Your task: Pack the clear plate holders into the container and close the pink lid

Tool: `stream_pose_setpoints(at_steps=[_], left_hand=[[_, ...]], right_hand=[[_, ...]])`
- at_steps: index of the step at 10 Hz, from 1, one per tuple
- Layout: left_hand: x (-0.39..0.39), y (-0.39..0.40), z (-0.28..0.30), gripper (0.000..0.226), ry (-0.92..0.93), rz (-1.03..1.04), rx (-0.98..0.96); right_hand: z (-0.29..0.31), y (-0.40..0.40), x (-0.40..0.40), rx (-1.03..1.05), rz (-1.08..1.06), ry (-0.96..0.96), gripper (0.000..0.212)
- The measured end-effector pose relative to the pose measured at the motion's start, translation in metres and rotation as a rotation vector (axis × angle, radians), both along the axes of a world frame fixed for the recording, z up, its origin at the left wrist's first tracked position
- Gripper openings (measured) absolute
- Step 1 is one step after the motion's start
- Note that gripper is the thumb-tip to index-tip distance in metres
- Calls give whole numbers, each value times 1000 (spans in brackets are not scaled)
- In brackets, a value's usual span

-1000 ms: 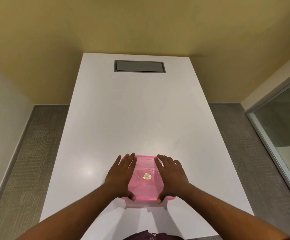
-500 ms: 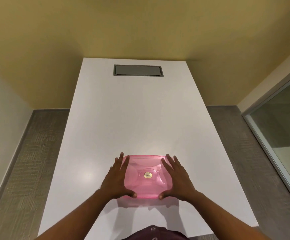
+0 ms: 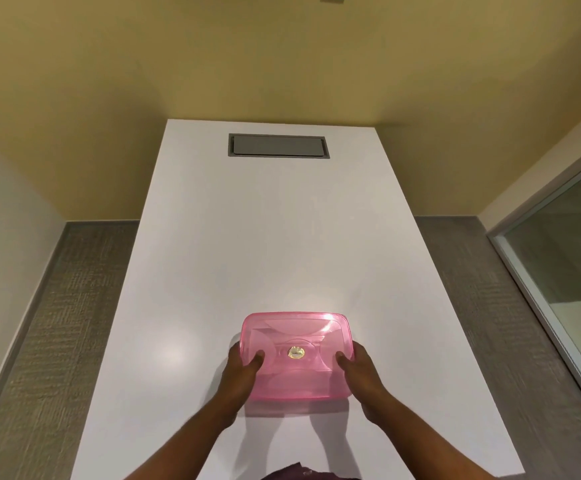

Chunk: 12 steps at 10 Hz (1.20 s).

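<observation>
A translucent pink lid [image 3: 297,332] with a small gold sticker in its middle covers the container near the front of the white table [image 3: 264,237]. My left hand [image 3: 240,370] grips the container's left side, thumb on top of the lid. On the right side, my right hand [image 3: 358,370] holds it the same way, thumb pressed on the lid. The container body and whatever lies inside are hidden under the lid. No clear plate holders show.
A grey recessed panel [image 3: 278,145] sits in the table's far end. Yellow wall stands behind the table. Grey carpet runs along both sides, and a glass partition [image 3: 566,271] stands to the right.
My hands slid from lying flat on top of the lid out to its left and right sides, with only the thumbs left on top. The container looks slightly raised toward me.
</observation>
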State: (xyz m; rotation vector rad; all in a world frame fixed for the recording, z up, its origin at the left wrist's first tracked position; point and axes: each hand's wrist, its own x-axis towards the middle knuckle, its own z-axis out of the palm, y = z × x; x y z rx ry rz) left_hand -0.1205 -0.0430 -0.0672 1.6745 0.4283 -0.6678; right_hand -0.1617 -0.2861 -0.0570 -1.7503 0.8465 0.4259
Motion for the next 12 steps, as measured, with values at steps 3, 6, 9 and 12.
stream_pose_setpoints(at_steps=[3,6,9,12], left_hand=[[85,-14,7,45,-12,41,-32],[144,-26,1,46,-8,42,-57],[146,-22,-4,66,-121,-71,204],[161,15,20,78,-418,-557,773]], right_hand=[[6,-14,97,8,-24,-24,27],[-2,-26,160,16,-53,-19,30],[-3,-23,162,-19,-16,-19,37],[34,-31,165,-698,621,-82,74]])
